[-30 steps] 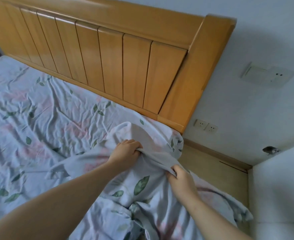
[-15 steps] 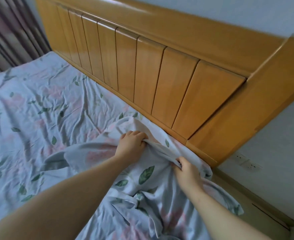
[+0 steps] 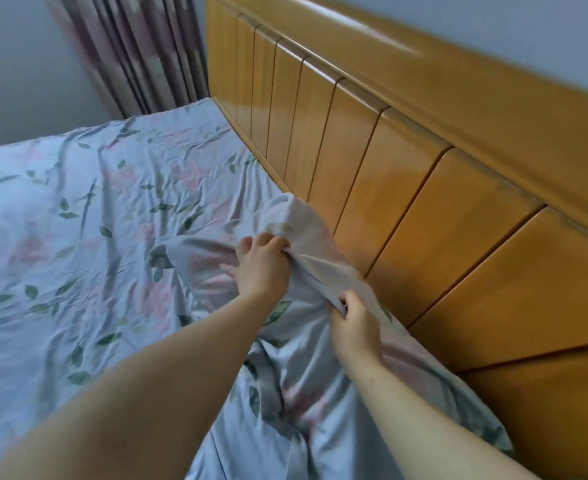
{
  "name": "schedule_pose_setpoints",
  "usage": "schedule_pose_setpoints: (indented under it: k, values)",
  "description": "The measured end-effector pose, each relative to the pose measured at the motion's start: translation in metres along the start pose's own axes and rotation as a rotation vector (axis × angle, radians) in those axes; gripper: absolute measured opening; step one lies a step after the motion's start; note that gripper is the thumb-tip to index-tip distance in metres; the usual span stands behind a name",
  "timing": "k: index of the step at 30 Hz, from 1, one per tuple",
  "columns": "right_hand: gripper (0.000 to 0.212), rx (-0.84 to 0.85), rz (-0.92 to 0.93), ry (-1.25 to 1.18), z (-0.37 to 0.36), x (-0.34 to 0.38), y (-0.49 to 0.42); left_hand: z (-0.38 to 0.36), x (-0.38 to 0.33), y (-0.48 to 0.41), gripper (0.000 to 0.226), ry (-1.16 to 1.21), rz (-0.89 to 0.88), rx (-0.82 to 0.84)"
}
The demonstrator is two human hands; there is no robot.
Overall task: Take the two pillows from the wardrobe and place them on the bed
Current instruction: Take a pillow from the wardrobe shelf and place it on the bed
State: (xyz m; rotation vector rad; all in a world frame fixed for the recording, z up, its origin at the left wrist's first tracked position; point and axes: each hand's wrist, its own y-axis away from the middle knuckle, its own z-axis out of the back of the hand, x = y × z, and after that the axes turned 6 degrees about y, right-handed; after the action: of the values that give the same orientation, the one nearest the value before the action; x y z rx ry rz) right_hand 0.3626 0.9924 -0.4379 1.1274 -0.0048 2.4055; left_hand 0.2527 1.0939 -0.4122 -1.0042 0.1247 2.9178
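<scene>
A limp pillow (image 3: pixel 299 396) in a pale blue cover with pink flowers and green leaves lies on the bed (image 3: pixel 77 237) at the foot of the headboard. My left hand (image 3: pixel 263 268) is clenched on a raised fold at the pillow's upper edge. Just to the right and nearer me, my right hand (image 3: pixel 354 327) pinches the same edge, and the fabric is stretched taut between the two hands. The bed sheet has the same floral print and is wrinkled. No second pillow and no wardrobe is in view.
The wooden slatted headboard (image 3: pixel 424 168) runs diagonally along the right side, close behind my hands. Striped pinkish curtains (image 3: pixel 147 53) hang at the bed's far corner, beside a grey wall (image 3: pixel 18 71).
The view has swung left, so the wall sockets and floor are gone and the curtains show. Both hands keep their grip on the pillow's edge, now further left along the headboard.
</scene>
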Motion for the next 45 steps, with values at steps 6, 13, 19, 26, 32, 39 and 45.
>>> schedule_pose_setpoints:
  k: [6, 13, 19, 26, 32, 39, 45]
  values:
    - [0.025, -0.04, 0.095, -0.007, -0.016, 0.031, -0.071, -0.008, 0.0, -0.079, 0.037, 0.392, 0.089, -0.153]
    - [0.016, -0.019, 0.188, 0.039, -0.064, 0.043, -0.143, -0.022, 0.045, -0.152, 0.031, 0.447, -0.024, -0.216]
    - [0.053, 0.23, 0.056, 0.296, -0.102, -0.002, -0.186, -0.08, 0.11, -0.155, 0.063, 0.149, 0.163, 0.269]
    - [0.06, 0.209, -0.181, 0.597, -0.102, -0.093, -0.185, -0.167, 0.153, -0.103, 0.066, -0.027, 0.229, 0.452]
    - [0.086, 0.22, -0.309, 0.601, -0.101, -0.119, -0.181, -0.182, 0.169, -0.055, 0.083, 0.067, 0.692, 0.039]
    - [0.029, 0.167, -0.14, 0.694, -0.094, -0.123, -0.184, -0.189, 0.174, -0.03, 0.086, 0.573, 0.931, -0.038]
    - [0.016, 0.115, -0.079, 0.486, -0.073, -0.11, -0.174, -0.149, 0.164, -0.032, 0.079, 0.526, 0.785, -0.009]
